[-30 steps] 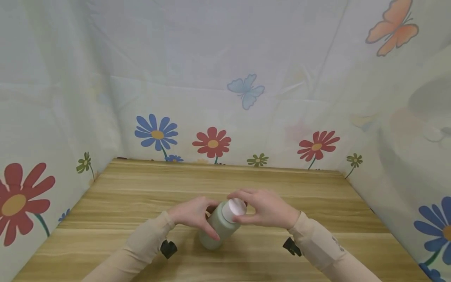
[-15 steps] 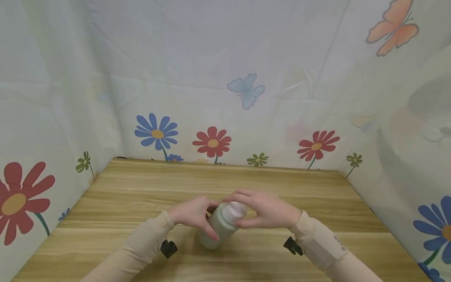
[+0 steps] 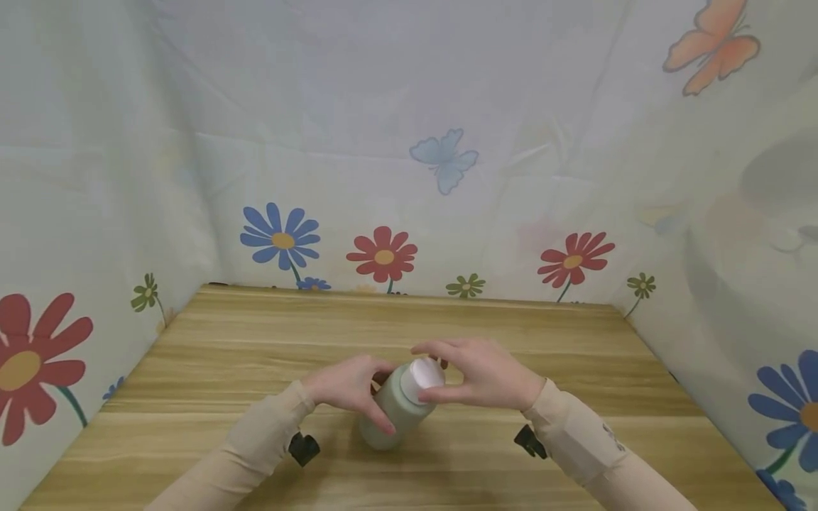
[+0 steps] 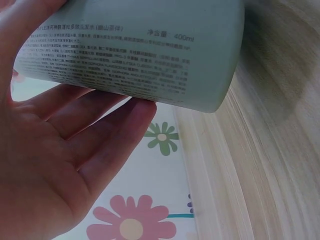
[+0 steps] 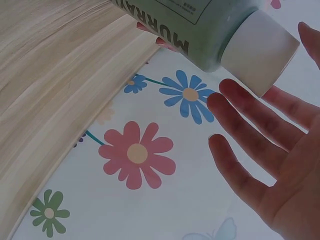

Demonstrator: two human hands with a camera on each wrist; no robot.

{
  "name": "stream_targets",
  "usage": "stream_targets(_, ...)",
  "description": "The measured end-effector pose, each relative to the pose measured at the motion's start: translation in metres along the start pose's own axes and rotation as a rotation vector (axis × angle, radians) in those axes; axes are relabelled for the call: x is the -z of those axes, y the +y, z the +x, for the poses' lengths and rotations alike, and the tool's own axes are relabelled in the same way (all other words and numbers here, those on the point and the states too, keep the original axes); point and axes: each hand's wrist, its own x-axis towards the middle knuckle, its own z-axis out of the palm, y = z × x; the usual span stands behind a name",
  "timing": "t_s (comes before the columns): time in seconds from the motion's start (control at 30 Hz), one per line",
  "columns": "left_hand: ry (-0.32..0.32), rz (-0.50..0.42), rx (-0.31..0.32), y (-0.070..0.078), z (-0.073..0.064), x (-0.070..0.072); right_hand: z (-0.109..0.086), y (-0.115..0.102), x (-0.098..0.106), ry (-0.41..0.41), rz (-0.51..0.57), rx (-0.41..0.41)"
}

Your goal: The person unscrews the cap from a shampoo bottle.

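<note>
A pale green shampoo bottle point(image 3: 397, 420) with small printed text leans over the wooden table, its white cap point(image 3: 427, 376) toward the upper right. Around its body, my left hand point(image 3: 341, 387) grips it with the thumb on the near side; the fingers point(image 4: 117, 130) show beneath the label in the left wrist view. At the cap is my right hand point(image 3: 488, 375), thumb and forefinger on either side of it. In the right wrist view those fingers point(image 5: 250, 115) are spread, and the thumb stands apart from the cap.
The wooden table point(image 3: 268, 333) stretches out beneath both hands. Behind it and at both sides hangs a white curtain point(image 3: 358, 170) printed with flowers and butterflies. A small black clip point(image 3: 304, 448) sits by the left wrist, another black piece point(image 3: 530, 441) by the right.
My right hand turned about the cap half a second ago, then turned back with its fingers loosened. The left hand and the bottle stay nearly in place.
</note>
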Motion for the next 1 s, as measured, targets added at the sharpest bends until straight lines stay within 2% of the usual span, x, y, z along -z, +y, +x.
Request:
stream_targets(0.2,0.0,0.003,0.007,0.0015,0.0,0.0012,0.0,0.0011,0.0,-0.004,-0.001,0.024)
stream_targets(0.57,-0.014,-0.012,0.007,-0.0011,0.0007,0.0006,0.0013,0.0028,-0.0001,-0.023,-0.036,0.122)
stream_targets(0.9,-0.017,0.011,0.01,0.0004,0.0001,0.0018,0.0027,0.0022,0.0008,-0.055,0.029,0.158)
stream_targets(1.0,-0.023,0.004,-0.005,0.0003,0.0002,0.0013,0.0043,0.001,0.0006,-0.067,0.073,0.128)
